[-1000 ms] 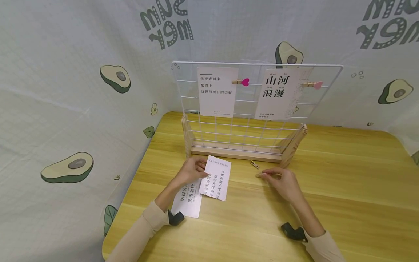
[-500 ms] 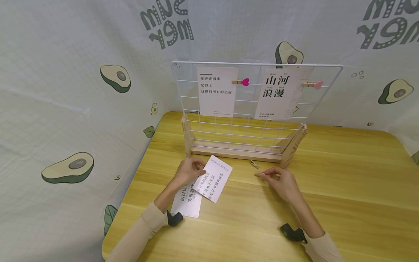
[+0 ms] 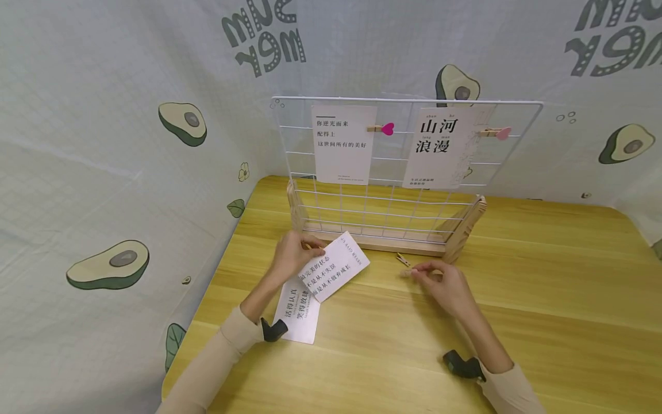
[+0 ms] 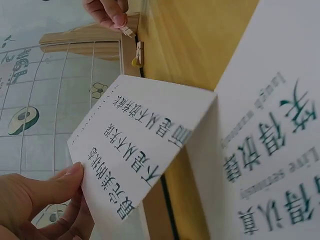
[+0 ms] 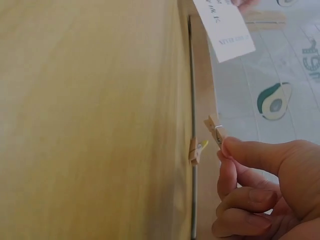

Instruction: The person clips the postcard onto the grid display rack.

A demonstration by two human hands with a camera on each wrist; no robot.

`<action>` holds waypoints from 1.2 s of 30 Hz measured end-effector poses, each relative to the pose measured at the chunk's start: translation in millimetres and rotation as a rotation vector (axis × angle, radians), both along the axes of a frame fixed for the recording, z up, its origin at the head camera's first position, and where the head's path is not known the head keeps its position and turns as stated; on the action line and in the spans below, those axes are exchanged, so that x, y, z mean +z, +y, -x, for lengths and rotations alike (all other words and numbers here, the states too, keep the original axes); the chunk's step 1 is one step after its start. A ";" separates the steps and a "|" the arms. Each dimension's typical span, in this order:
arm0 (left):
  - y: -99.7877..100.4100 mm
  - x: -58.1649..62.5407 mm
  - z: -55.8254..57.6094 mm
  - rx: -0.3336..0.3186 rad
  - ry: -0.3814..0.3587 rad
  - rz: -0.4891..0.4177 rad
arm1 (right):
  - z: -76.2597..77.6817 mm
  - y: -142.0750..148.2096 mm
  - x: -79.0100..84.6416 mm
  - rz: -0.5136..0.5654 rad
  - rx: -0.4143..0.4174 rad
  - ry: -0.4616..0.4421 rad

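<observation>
My left hand (image 3: 291,253) pinches a white card (image 3: 337,267) with printed lines by its left edge, tilted above the table. Below it, partly covered, a second white card (image 3: 301,316) lies on the table; its large print fills the right of the left wrist view. Between thumb and forefinger, my right hand (image 3: 446,286) pinches a small wooden clothespin (image 5: 215,131), raised off the table. Another clothespin (image 5: 195,151), with a bit of yellow on it, lies on the table by the base of the rack.
A white wire grid rack (image 3: 388,198) on a wooden base (image 3: 372,242) stands at the back. Two cards, one left (image 3: 343,155) and one right (image 3: 434,164), hang there from a pink heart clothespin (image 3: 387,129) and a paler one (image 3: 501,133). Behind is an avocado-print cloth (image 3: 103,190).
The card in my left hand has turned clockwise and risen toward the rack, uncovering more of the card below. My right hand has stayed nearly still with its clothespin.
</observation>
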State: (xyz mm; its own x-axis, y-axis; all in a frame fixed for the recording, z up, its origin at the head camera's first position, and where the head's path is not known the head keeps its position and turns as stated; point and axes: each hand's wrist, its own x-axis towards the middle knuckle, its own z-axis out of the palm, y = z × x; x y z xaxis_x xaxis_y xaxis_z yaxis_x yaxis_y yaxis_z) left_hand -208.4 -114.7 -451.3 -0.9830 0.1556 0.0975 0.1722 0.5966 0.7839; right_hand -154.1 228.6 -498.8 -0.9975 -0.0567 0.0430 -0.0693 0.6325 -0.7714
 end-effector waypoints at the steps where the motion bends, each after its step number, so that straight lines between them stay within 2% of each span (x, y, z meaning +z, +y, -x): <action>1: 0.3 3.9 1.4 -0.005 0.019 0.010 | 0.2 -0.6 1.4 0.005 -0.001 0.000; 10: 2.0 42.2 11.5 -0.064 0.212 0.099 | 1.6 -5.8 10.3 -0.004 -0.005 0.019; 14: 3.3 55.3 16.4 -0.062 0.305 0.159 | 3.1 -7.6 11.2 -0.016 0.007 0.049; 18: 5.6 65.7 20.4 -0.067 0.366 0.208 | 5.7 -9.7 13.3 -0.031 0.010 0.050; 24: 8.9 75.4 25.5 -0.081 0.422 0.253 | 10.4 -16.8 20.7 -0.044 0.013 0.042; 31: 9.4 78.4 31.4 -0.085 0.442 0.268 | 14.4 -26.9 29.4 -0.037 0.040 0.074; 36: 8.2 78.9 34.9 -0.112 0.502 0.263 | 17.4 -31.0 33.3 -0.029 0.054 0.080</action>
State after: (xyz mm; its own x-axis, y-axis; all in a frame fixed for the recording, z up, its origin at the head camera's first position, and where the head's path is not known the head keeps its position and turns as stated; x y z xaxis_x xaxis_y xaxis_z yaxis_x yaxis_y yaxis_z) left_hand -243.3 -106.4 -372.4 -0.8024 0.3378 0.4920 0.5580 0.7172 0.4174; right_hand -171.5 197.6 -465.6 -0.9864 -0.1125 0.1200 -0.1644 0.6479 -0.7438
